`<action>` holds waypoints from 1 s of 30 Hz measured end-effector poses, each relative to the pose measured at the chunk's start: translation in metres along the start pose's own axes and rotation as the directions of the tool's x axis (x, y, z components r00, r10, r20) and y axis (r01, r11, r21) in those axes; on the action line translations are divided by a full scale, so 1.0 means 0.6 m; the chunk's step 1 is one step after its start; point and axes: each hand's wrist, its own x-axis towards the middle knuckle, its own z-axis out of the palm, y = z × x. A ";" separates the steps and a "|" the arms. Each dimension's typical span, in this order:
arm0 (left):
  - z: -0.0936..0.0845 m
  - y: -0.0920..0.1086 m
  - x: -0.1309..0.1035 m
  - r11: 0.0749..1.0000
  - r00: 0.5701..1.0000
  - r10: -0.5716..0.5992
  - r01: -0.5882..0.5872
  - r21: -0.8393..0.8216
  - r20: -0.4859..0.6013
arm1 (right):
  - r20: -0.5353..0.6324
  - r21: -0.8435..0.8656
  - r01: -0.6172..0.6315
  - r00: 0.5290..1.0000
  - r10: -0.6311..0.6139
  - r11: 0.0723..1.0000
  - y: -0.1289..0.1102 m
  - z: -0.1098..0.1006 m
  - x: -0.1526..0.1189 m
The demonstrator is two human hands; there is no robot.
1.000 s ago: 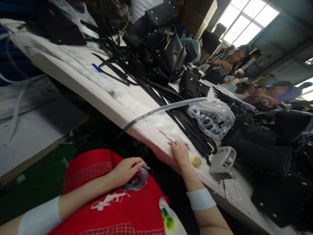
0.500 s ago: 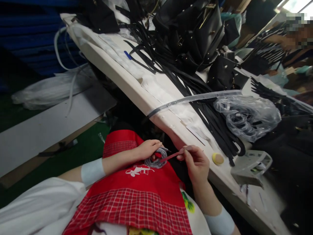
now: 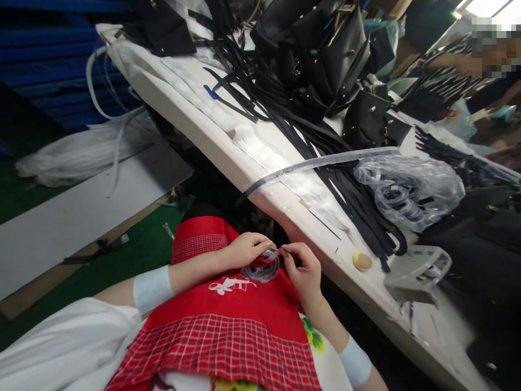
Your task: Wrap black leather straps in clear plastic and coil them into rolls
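Note:
A coil of thin greyish, see-through strip (image 3: 260,272) rests on the red apron (image 3: 260,304) over my lap. My left hand (image 3: 249,248) is closed on the coil's upper edge, its fingertips partly hidden. From the coil a short reddish, see-through strip end (image 3: 275,254) runs to the right. My right hand (image 3: 303,266) pinches that end between thumb and fingers, close beside the coil.
The white table (image 3: 228,157) slants across on my right, bearing black straps (image 3: 293,130), black bags (image 3: 317,54), a plastic bag of coils (image 3: 411,190), a yellow-rimmed roll (image 3: 362,261) and a tape dispenser (image 3: 419,271). A person in stripes (image 3: 448,60) stands beyond.
My right hand has moved left, toward the coil, with the strip end in it. The stretch of strip between my hands is shorter. My left hand stays on the coil.

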 end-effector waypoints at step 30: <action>0.029 0.026 -0.019 0.959 0.988 0.098 -0.062 0.278 -0.118 | 0.089 0.185 -0.325 0.945 0.314 0.927 0.028 0.033 0.024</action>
